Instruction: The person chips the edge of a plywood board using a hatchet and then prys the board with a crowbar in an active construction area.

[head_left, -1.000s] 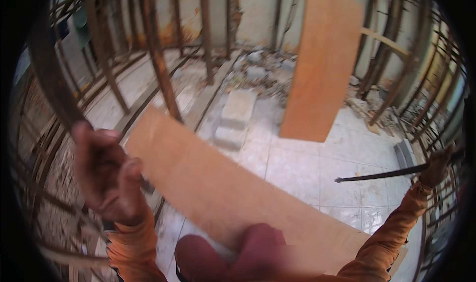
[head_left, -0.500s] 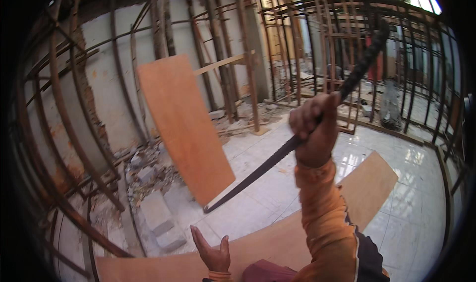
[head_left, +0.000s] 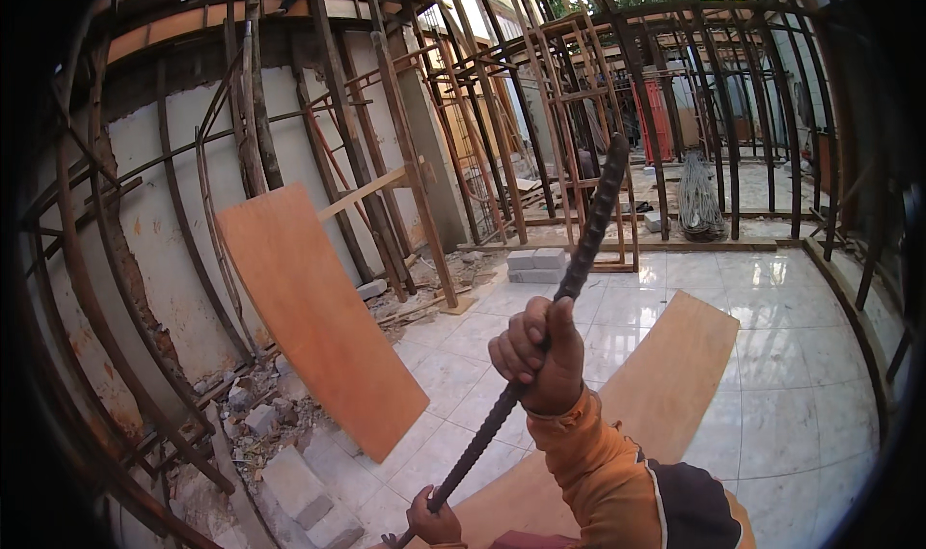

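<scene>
A dark ribbed rebar rod [head_left: 482, 435] slants across the middle of the view, its upper end pointing up and to the right. My right hand [head_left: 545, 356] is closed around its middle, with the thumb along the rod. Lower down, my left hand [head_left: 434, 522] wraps around the rod near its bottom end, which is partly cut off by the lower edge. Beneath both hands a long plywood strip [head_left: 680, 361] lies on the tiles, partly covered by my right arm. To the left, a plywood panel [head_left: 323, 322] stands tilted.
White glossy tiles [head_left: 772, 375] cover the floor. Rubble and concrete blocks [head_left: 294, 486] lie at the left, with more grey blocks [head_left: 536, 264] farther back. Wooden props [head_left: 410, 153] line the wall. A wire bundle [head_left: 700, 202] stands at the back right.
My left hand, open and apart from the rod before, is now closed around its lower part. The rod and my right hand sit lower and more to the left in view, which has also shifted.
</scene>
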`<state>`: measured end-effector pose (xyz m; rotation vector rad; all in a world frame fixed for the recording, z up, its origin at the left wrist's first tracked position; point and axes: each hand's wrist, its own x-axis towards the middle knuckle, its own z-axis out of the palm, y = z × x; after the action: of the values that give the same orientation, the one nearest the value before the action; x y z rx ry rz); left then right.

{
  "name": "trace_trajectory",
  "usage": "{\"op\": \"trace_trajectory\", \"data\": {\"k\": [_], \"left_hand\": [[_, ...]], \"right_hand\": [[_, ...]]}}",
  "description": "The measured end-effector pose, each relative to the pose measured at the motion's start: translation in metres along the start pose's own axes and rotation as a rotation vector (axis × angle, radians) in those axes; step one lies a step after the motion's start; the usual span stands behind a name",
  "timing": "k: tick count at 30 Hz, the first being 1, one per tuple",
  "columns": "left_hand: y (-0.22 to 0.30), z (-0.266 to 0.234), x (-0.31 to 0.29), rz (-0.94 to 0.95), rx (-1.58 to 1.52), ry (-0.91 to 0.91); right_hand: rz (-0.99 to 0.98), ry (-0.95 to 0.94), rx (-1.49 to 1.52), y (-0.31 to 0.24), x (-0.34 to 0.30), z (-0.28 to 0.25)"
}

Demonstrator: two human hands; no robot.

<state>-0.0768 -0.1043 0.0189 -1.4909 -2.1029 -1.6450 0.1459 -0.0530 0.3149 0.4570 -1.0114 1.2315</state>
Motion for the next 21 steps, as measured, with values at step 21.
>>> {"op": "trace_trajectory", "data": {"k": [21], "left_hand": [[-0.076, 0.006, -0.048, 0.108, -0.050, 0.073]], "right_hand": [[-0.068, -0.176, 0.105, -0.009, -0.028, 0.017]]}}
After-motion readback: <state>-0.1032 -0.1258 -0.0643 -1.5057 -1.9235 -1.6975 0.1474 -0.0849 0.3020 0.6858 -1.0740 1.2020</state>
